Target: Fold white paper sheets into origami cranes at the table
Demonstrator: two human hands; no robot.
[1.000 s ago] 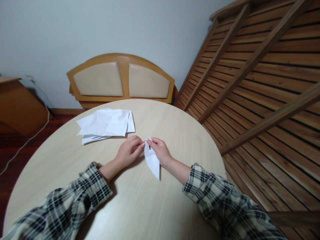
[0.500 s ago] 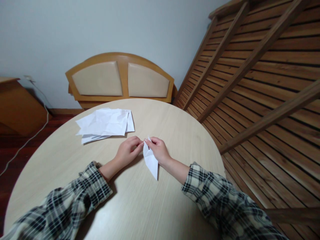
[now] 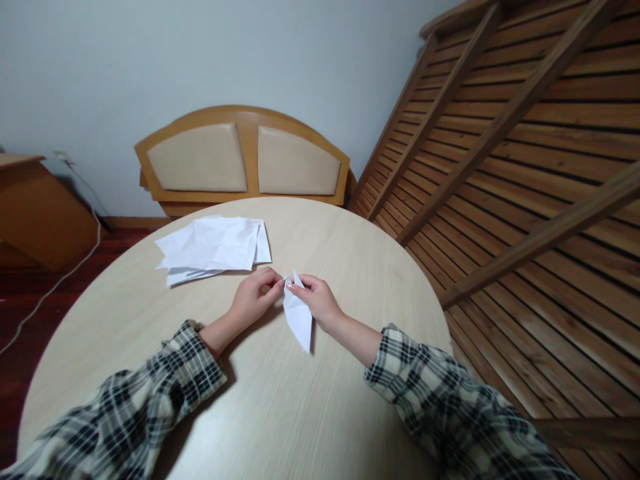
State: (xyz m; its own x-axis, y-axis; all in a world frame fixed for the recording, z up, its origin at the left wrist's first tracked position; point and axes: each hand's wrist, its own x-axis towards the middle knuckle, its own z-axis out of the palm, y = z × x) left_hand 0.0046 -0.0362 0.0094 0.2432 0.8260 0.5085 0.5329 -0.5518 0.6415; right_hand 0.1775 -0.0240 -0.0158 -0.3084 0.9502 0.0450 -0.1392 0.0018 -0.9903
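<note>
A small folded piece of white paper (image 3: pixel 299 320), pointed at its lower end, is held over the middle of the round table (image 3: pixel 280 393). My right hand (image 3: pixel 320 301) pinches it from the right, thumb on the near face, its other fingers partly hidden behind. From the left, my left hand (image 3: pixel 256 293) has thumb and forefinger closed on the paper's upper left edge. A narrow tip of the paper sticks up between the two hands. Beyond my left hand lies a loose stack of creased white paper sheets (image 3: pixel 213 243).
Past the table's far edge stands a wooden headboard (image 3: pixel 251 160) with two cream panels. A slatted wooden frame (image 3: pixel 500 220) leans along the right side. At the left are a brown cabinet (image 3: pixel 45 213) and a white cable (image 3: pixel 60 279) running down to the floor.
The folded paper's lower point has swung slightly left and up, and its upper tip stands out more. Both hands keep their pinch. The view has shifted a little.
</note>
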